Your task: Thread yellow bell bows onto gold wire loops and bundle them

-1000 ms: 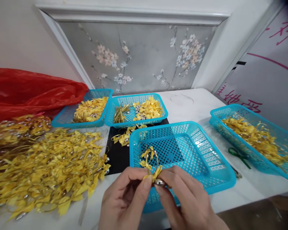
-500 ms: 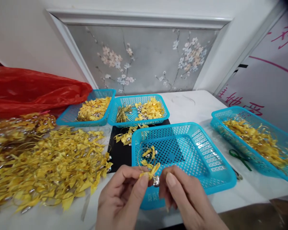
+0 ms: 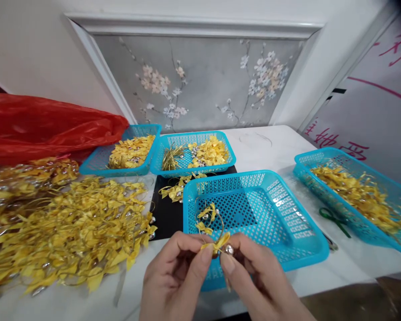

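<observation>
A yellow ribbon bow [image 3: 222, 242] is pinched between the thumb and fingers of my left hand [image 3: 177, 276]. Beside it hangs a small silver bell [image 3: 229, 249], with the thumb and forefinger of my right hand [image 3: 257, 276] closed at it. A thin gold cord loop [image 3: 222, 223] rises from the bow. Both hands are over the front left edge of a blue plastic basket [image 3: 300, 218]. Inside that basket, at its left, lie a few more yellow bows [image 3: 207, 213] with bells.
A large heap of yellow bows [image 3: 80, 232] covers the table's left. Two blue baskets [image 3: 227, 154] with bows stand behind, another basket [image 3: 324, 154] at the right. A red plastic bag [image 3: 53, 129] lies back left. Green-handled scissors [image 3: 336, 218] rest beside the right basket.
My right hand has moved left and closed at the bell. My left hand has shifted slightly right with the bow, and the hands are now nearly touching.
</observation>
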### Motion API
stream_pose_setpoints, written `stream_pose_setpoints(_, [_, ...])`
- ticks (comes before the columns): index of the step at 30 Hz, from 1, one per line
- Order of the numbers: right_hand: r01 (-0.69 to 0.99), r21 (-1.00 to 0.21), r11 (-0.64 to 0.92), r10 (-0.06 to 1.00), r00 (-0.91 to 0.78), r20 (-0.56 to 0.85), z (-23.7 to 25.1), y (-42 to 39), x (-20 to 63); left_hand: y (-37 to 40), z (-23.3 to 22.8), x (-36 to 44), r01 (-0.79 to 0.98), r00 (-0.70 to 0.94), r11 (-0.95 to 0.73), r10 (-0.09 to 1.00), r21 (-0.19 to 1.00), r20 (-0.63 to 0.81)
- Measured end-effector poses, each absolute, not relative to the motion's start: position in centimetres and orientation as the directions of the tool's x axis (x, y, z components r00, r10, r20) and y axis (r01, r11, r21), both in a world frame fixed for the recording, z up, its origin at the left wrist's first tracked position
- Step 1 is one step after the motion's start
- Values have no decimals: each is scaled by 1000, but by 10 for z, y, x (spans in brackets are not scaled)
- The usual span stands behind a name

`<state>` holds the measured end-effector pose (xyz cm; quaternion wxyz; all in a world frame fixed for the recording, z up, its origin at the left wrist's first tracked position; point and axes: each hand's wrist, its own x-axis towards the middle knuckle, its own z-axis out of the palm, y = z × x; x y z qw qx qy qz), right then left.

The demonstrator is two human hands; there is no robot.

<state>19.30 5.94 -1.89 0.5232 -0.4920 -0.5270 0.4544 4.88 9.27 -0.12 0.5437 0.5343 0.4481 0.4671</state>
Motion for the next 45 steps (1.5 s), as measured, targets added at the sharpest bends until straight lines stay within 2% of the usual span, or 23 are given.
stream_pose_setpoints(1, [-148, -989, -8, 999, -39, -2, -18, 60, 193, 92, -1, 49, -18, 165, -28, 986, 999, 31])
stream_pose_setpoints(2, [-349, -928, -129, 987, -138, -85, -17, 62, 194, 92, -1, 49, -4, 167, -52, 985, 999, 52])
stream_pose_setpoints(4, [-625, -691, -364, 920, -355, -164, -16, 68, 195, 92, -1, 49, 22, 171, -89, 982, 996, 84])
stream_pose_setpoints(6, [-694, -504, -514, 849, -497, -181, -17, 72, 195, 92, -1, 49, 42, 175, -110, 979, 993, 101])
stream_pose_setpoints(8, [-680, -479, -556, 822, -535, -194, -19, 74, 195, 94, -1, 48, 61, 174, -114, 979, 992, 102])
stream_pose_setpoints(9, [-665, -526, -531, 839, -501, -213, -19, 74, 195, 94, -1, 47, 74, 169, -116, 980, 990, 102])
stream_pose_setpoints(11, [-589, -716, -374, 923, -309, -228, -19, 71, 195, 95, -1, 45, 112, 149, -125, 983, 986, 108])
stream_pose_setpoints(13, [-416, -896, -154, 988, -57, -144, -17, 68, 198, 95, -1, 44, 152, 140, -154, 981, 976, 133])
stream_pose_setpoints(14, [-321, -946, -46, 997, 39, -62, -16, 67, 200, 94, -1, 44, 168, 143, -174, 978, 970, 151])
stream_pose_setpoints(17, [-104, -969, 225, 968, 140, 210, -12, 66, 208, 92, -2, 44, 213, 172, -263, 958, 941, 229])
stream_pose_setpoints(19, [48, -928, 368, 923, 101, 371, -11, 68, 213, 91, -3, 43, 257, 197, -360, 928, 897, 316])
stream_pose_setpoints(21, [180, -871, 456, 881, 45, 471, -10, 71, 216, 92, -5, 41, 282, 249, -489, 868, 826, 429])
stream_pose_setpoints(26, [292, -792, 537, 817, 56, 574, -12, 73, 217, 101, -3, 36, 302, 403, -752, 657, 586, 637])
stream_pose_setpoints(31, [298, -782, 548, 810, 45, 585, -19, 69, 218, 103, 1, 36, 381, 428, -834, 541, 399, 724])
stream_pose_setpoints(39, [347, -739, 577, 789, -3, 614, -20, 65, 221, 101, -1, 32, 448, 481, -863, 452, 233, 751])
stream_pose_setpoints(42, [376, -715, 590, 777, -22, 629, -19, 64, 220, 98, -1, 31, 517, 462, -819, 511, 248, 724])
stream_pose_setpoints(45, [397, -726, 561, 791, 1, 612, -17, 63, 221, 98, 0, 32, 506, 427, -830, 477, 234, 768])
